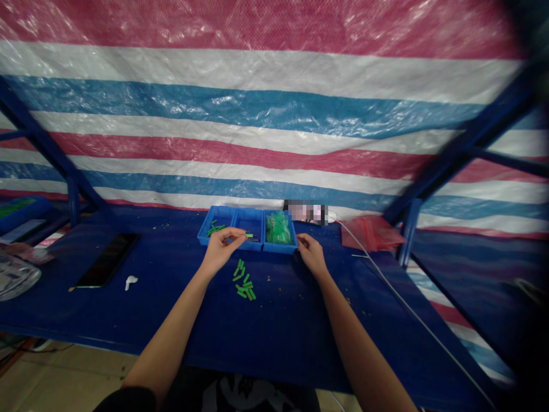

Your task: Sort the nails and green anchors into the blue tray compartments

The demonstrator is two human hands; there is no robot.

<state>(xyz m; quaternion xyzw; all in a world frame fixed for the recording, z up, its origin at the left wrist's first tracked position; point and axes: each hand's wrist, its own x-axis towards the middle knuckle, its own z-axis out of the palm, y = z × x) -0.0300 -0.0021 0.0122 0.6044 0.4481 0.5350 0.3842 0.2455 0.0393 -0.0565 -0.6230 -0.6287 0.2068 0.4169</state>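
Note:
My left hand (223, 243) is over the front of a blue three-part tray (249, 247), with thumb and fingers pinched on a small green piece (249, 235). Beside the tray's right front corner is my right hand (311, 253), its fingers curled together; what they hold, if anything, is hidden. More short green pieces (214, 226) lie in the left compartment. Small thin items show in the middle one, partly behind my left fingers. Clear green plastic bags (278, 229) fill the right compartment. Several loose green pieces (245, 286) are scattered on the table before the tray.
On the blue table (266, 337) a dark phone (109, 260) and a white earbud (130, 281) lie to the left. Another screen (306, 212) leans behind the tray. Red plastic bags (371, 233) and a white cable (394, 286) are at right. Striped sheeting (274, 114) hangs behind.

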